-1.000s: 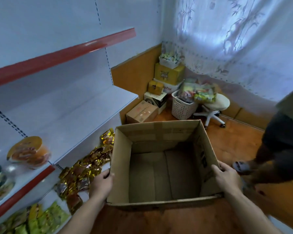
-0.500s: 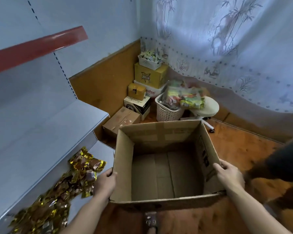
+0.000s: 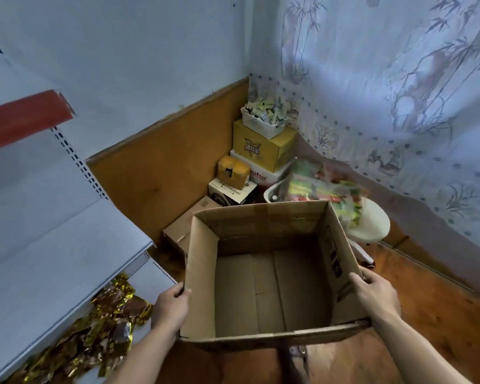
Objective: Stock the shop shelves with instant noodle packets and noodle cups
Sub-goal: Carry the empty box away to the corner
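Observation:
An open, empty cardboard box (image 3: 269, 295) hangs in front of me above the wooden floor. My left hand (image 3: 170, 309) grips its left wall and my right hand (image 3: 374, 297) grips its right wall. A heap of gold foil packets (image 3: 94, 328) lies on the lowest white shelf (image 3: 153, 278) at the lower left. The white shelf above it (image 3: 53, 259) is bare, and a red-edged shelf (image 3: 25, 117) sticks out higher up.
In the corner stands a stack of boxes: a yellow carton (image 3: 263, 148) with a small white basket (image 3: 262, 124) on top, a brown box (image 3: 178, 234) on the floor. A white laundry basket (image 3: 275, 194) and a white stool (image 3: 372, 223) hold colourful packets. A curtain hangs on the right.
The view has swung right toward the corner and the box has come along with it. The noodle cups on the shelf and the other person at the right have left the view.

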